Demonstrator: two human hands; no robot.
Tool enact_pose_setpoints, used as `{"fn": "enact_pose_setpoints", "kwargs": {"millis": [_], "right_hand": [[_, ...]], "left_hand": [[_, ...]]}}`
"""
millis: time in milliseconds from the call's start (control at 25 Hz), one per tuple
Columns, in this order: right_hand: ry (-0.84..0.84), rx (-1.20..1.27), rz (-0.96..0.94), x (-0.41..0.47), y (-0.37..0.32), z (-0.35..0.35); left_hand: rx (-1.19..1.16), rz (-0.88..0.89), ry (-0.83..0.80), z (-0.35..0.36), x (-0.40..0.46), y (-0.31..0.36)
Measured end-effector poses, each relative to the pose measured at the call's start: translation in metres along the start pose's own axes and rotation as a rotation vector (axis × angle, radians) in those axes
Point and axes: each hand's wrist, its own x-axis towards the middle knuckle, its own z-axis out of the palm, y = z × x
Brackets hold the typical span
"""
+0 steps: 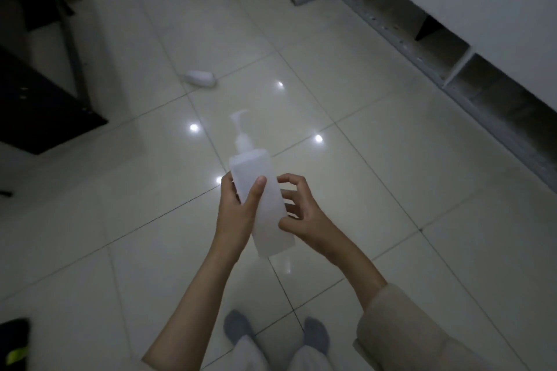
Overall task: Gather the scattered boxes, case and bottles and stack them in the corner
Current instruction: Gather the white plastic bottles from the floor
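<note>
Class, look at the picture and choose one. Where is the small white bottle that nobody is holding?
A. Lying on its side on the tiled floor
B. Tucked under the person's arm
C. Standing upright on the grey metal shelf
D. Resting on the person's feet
A: the small white bottle lies on its side on the glossy tiled floor, beyond the translucent pump bottle in the left hand.

**Pump bottle in hand, second bottle on the floor**

The pump bottle [260, 205] is white and translucent, with a squared body and a long-necked dispenser pointing away from the person. It is tilted, held above the tiled floor in front of the body. The small bottle [199, 78], white and blurred, lies on its side on the tiles farther off to the left.
</note>
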Motion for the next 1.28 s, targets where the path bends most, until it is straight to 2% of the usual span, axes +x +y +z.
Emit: {"fn": "enact_pose_setpoints", "kwargs": {"millis": [240,400,520,680,920,1120,1280], "right_hand": [[-0.185,-0.069,0.016,0.072,-0.044,0.107],[-0.216,-0.121,0.014,0.113,-0.086,0.167],[-0.187,-0.220,-0.006,0.139,-0.122,0.183],[-0.086,-0.341,-0.039,0.183,-0.167,0.155],[0.159,-0.373,-0.020,0.285,-0.205,0.060],[0.188,-0.442,0.084,0.384,-0.219,-0.002],[0.137,-0.501,0.153,0.475,-0.219,-0.018]], "left_hand": [[-0.003,-0.031,0.238,-0.132,0.029,0.013],[0.013,-0.027,0.356,-0.208,0.047,0.026],[0.044,-0.003,0.361,-0.246,0.069,0.046],[0.047,0.031,0.318,-0.267,0.116,0.077],[0.001,0.007,0.316,-0.256,0.226,0.105],[-0.046,-0.094,0.417,-0.231,0.318,0.113],[-0.074,-0.150,0.452,-0.223,0.391,0.108]]}}
